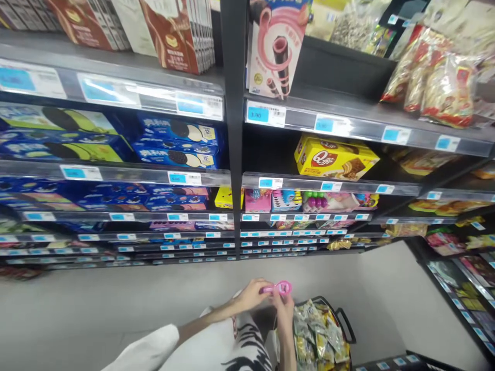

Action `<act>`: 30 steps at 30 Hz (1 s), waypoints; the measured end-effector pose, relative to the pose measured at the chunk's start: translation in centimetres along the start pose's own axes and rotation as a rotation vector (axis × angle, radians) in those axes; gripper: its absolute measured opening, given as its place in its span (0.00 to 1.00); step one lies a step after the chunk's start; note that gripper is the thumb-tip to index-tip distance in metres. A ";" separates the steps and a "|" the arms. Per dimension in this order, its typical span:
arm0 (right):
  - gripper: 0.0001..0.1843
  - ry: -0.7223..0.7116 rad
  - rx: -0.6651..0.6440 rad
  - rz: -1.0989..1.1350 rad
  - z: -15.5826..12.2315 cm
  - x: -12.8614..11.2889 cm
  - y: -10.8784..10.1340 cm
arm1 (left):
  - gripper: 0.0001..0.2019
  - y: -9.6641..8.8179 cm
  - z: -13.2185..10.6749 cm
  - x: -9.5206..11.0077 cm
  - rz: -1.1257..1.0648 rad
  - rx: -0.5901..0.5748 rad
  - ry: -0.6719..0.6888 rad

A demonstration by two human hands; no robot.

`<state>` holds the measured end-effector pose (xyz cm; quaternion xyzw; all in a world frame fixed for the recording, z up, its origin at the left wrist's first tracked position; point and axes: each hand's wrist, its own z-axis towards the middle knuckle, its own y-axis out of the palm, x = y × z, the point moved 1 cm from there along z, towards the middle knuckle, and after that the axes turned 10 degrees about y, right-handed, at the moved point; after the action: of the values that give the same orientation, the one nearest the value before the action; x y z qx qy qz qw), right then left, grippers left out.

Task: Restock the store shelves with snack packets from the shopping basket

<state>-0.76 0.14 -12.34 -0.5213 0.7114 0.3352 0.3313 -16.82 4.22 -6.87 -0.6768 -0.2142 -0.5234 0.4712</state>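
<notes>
Left hand [255,295]: fingers gripping handle of pink item [285,288] | right hand [284,305]: fingers holding near its round end | basket [349,326] beside.

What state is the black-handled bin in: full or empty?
It looks full: wrapped packets cover the visible inside of the black-handled bin; what lies beneath is hidden.

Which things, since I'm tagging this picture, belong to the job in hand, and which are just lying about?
In hand:
pink item with a round head
left hand and right hand, both on it

Just about, untouched:
packets in a black-rimmed container
yellow box, shelved
blue boxes, shelved
</notes>
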 end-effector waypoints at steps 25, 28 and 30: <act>0.23 -0.118 0.252 0.348 -0.6 -6.1 6.8 | 0.29 -5.5 0.1 -2.5 -0.539 -0.176 -0.082; 0.22 -0.116 0.259 0.327 -0.5 -6.1 7.0 | 0.30 -5.2 -0.2 -3.2 -0.622 -0.179 -0.120; 0.22 -0.110 0.252 0.317 -0.5 -6.2 7.2 | 0.29 -5.1 -0.3 -3.4 -0.652 -0.170 -0.137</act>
<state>-6.27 4.63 -6.05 -0.3380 0.8019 0.3194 0.3752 -22.20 7.01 -7.84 -0.6431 -0.4061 -0.6158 0.2054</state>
